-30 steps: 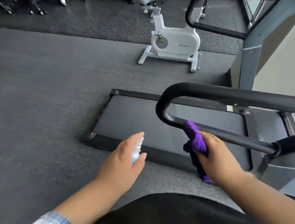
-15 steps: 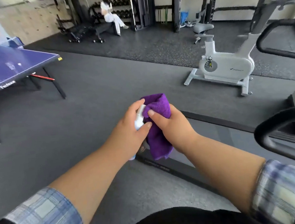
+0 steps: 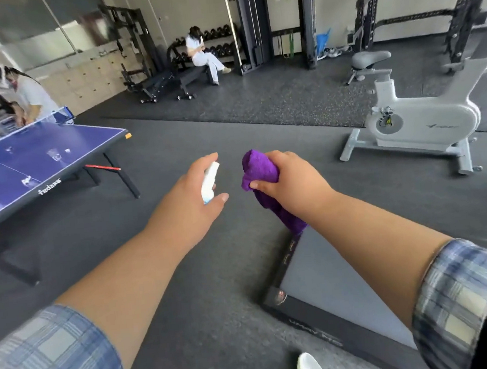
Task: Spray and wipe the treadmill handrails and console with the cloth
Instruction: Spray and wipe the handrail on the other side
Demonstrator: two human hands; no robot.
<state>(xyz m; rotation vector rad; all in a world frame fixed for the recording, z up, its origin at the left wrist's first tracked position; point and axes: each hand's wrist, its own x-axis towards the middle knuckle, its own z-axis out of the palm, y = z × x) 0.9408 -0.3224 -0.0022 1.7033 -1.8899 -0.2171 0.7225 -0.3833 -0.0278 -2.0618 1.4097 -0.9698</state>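
My left hand (image 3: 189,200) grips a small white spray bottle (image 3: 209,181), its nozzle pointing up and to the right. My right hand (image 3: 290,180) holds a bunched purple cloth (image 3: 260,171), whose tail hangs down below the wrist. Both hands are stretched out in front of me at chest height, a short gap between them. Only the rear corner of the treadmill deck (image 3: 331,291) shows at the lower right, under my right forearm. The handrails and console are out of view.
A white exercise bike (image 3: 419,122) stands at the right. A blue table-tennis table (image 3: 28,165) fills the left, with a person behind it. Another person sits on a bench (image 3: 186,77) by the far weight racks. Dark rubber floor lies between.
My view has swung left and up, away from the handrail, which has left the frame. The cloth came off the rail; the hands met and have now drawn slightly apart.
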